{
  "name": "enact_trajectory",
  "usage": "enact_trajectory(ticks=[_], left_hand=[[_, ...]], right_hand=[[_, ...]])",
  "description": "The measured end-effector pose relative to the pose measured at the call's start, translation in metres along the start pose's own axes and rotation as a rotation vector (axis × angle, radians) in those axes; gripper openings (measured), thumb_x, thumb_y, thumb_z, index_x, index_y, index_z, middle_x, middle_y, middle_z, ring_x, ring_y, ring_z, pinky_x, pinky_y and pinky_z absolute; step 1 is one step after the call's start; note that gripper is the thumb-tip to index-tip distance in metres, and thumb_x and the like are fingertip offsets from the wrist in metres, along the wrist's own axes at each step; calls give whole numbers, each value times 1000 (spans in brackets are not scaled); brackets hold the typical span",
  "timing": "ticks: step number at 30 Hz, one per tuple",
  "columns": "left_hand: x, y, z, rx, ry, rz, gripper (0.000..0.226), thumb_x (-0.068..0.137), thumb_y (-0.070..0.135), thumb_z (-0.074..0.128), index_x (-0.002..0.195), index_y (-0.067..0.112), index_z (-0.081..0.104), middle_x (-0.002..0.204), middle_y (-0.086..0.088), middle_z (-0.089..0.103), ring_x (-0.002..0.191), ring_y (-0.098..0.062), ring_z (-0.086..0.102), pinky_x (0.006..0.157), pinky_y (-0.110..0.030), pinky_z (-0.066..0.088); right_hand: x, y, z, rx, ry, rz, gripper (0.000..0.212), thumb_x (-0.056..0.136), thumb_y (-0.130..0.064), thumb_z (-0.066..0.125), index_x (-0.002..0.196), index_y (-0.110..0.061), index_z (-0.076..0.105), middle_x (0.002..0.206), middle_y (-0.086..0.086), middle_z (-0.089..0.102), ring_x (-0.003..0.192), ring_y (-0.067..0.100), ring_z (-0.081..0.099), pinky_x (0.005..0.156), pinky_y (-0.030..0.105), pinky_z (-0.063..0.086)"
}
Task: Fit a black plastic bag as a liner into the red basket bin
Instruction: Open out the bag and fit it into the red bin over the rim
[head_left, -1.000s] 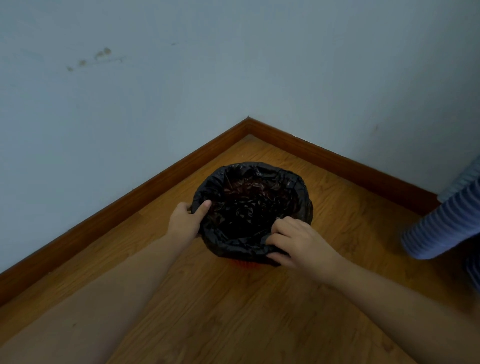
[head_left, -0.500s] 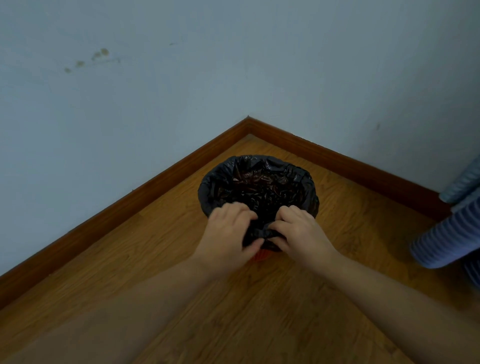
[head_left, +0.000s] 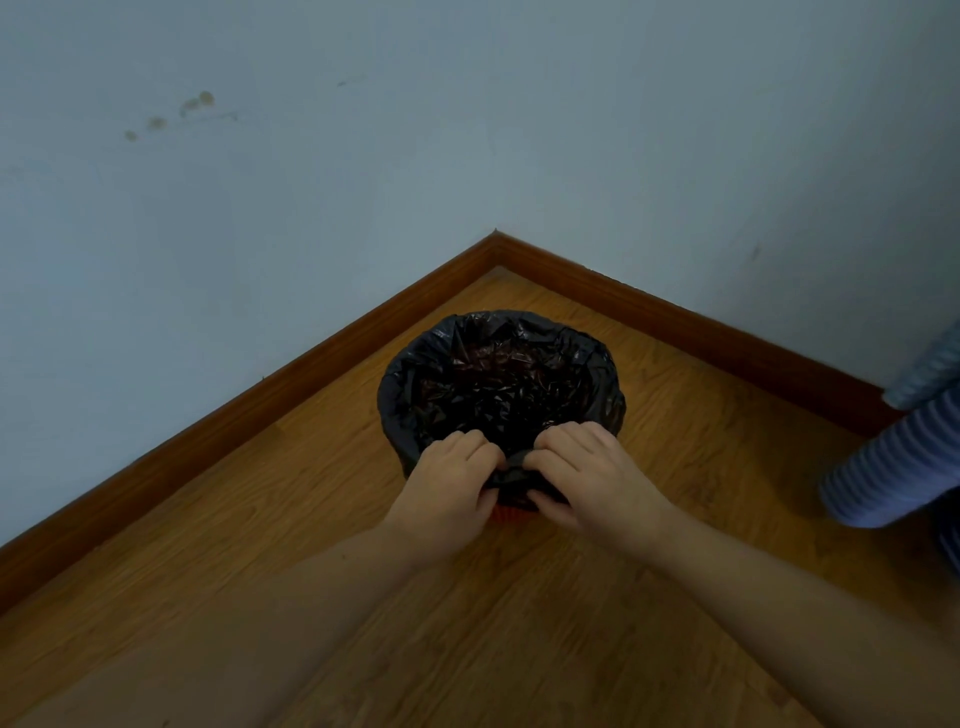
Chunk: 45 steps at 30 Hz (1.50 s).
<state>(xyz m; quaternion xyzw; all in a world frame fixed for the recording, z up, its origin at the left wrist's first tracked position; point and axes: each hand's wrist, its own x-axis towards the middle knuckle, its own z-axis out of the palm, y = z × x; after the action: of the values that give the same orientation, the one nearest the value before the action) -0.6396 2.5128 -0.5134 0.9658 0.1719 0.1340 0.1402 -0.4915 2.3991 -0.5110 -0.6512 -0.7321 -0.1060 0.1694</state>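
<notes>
Because the black bag (head_left: 498, 384) is folded over the rim all round, almost none of the bin (head_left: 511, 514) shows: just a thin red sliver low on the near side, between the two wrists. Bin wall, base and basket pattern are hidden. Bag inside is dark and crinkled, and its bottom is hard to make out. How far the fold reaches down the far side can't be told.

Bin stands on the floor (head_left: 519, 623) close to the far corner, a little apart from the skirting board (head_left: 260, 384) on both sides.

Left hand (head_left: 447, 483) is at the near rim, back of the hand up, fingers curled down over the edge and gripping the bag fold; fingertips are hidden in the plastic. Right hand (head_left: 587, 478) is just beside it, fingers curled over the same fold, thumb tucked under it lower down, pinching a bunched strip of bag. A short piece of black plastic spans the gap between the hands. Both forearms are bare and run in from the bottom edge, cut off there.

Striped blue cloth (head_left: 893, 467) is at the right edge, cut off; what it is stays unclear. Pale wall (head_left: 311, 182) carries a few small brown marks (head_left: 197, 104) at upper left.
</notes>
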Motion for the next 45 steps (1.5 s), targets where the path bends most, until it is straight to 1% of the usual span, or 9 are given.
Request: enact_trajectory(ticks=[6, 14, 17, 22, 26, 31, 36, 42, 45], left_hand=[[-7, -13, -8, 88, 26, -63, 19, 73, 3, 63, 90, 12, 60, 92, -6, 61, 88, -26, 53, 77, -31, 36], [-9, -4, -11, 167, 42, -7, 27, 66, 23, 69, 89, 15, 60, 89, -2, 61, 83, -22, 57, 73, -32, 44], [-7, 3, -8, 153, 10, 46, 25, 61, 16, 74, 82, 13, 60, 81, -4, 61, 73, -23, 57, 66, -30, 43], [-7, 0, -7, 87, -8, 26, 16, 73, 6, 63, 88, 9, 60, 89, -8, 59, 82, -25, 52, 70, -31, 40], [-8, -6, -8, 71, 0, 3, 16, 73, 3, 63, 87, 10, 61, 88, -7, 60, 82, -25, 54, 71, -30, 37], [-10, -15, -12, 78, -3, 8, 16, 77, 3, 62, 91, 11, 61, 92, -7, 59, 86, -25, 53, 74, -32, 39], [-9, -19, -12, 135, -15, 2, 18, 76, 3, 63, 93, 10, 59, 93, -8, 58, 86, -28, 52, 74, -33, 39], [-9, -5, -10, 197, -10, 47, 39, 69, 32, 69, 100, 11, 60, 93, -4, 61, 86, -23, 57, 75, -35, 46], [-5, 4, -8, 175, 17, 76, 33, 72, 33, 69, 96, 12, 59, 91, -5, 61, 84, -23, 56, 74, -35, 46]], right_hand=[[3, 9, 1, 24, 11, 97, 24, 62, -1, 71, 83, -8, 64, 82, 7, 63, 73, 23, 60, 62, 32, 49], [12, -11, 5, 76, -19, 90, 18, 63, -9, 72, 77, -9, 60, 76, 5, 60, 68, 21, 57, 57, 28, 45], [13, -20, 7, 94, -23, 88, 15, 65, -10, 70, 75, -9, 58, 74, 6, 58, 67, 22, 56, 56, 30, 44], [7, -15, 3, 98, -39, 91, 20, 73, -24, 68, 86, -12, 60, 82, 3, 59, 75, 20, 56, 68, 28, 44], [2, -2, 0, 41, -62, 101, 17, 69, -16, 70, 83, -11, 62, 81, 4, 61, 74, 20, 58, 73, 25, 31], [1, 9, -4, 27, -58, 136, 21, 63, -8, 74, 81, -9, 63, 79, 5, 61, 73, 22, 59, 68, 30, 45], [5, 6, -2, 16, -47, 143, 24, 57, -8, 77, 76, -10, 62, 76, 5, 61, 70, 23, 59, 63, 29, 45], [8, -2, 5, 59, -10, 142, 27, 54, -6, 78, 74, -9, 59, 74, 6, 59, 66, 22, 57, 54, 30, 45], [11, -6, 8, 83, 8, 138, 26, 56, -6, 77, 73, -8, 57, 73, 7, 58, 65, 23, 56, 53, 30, 44]])
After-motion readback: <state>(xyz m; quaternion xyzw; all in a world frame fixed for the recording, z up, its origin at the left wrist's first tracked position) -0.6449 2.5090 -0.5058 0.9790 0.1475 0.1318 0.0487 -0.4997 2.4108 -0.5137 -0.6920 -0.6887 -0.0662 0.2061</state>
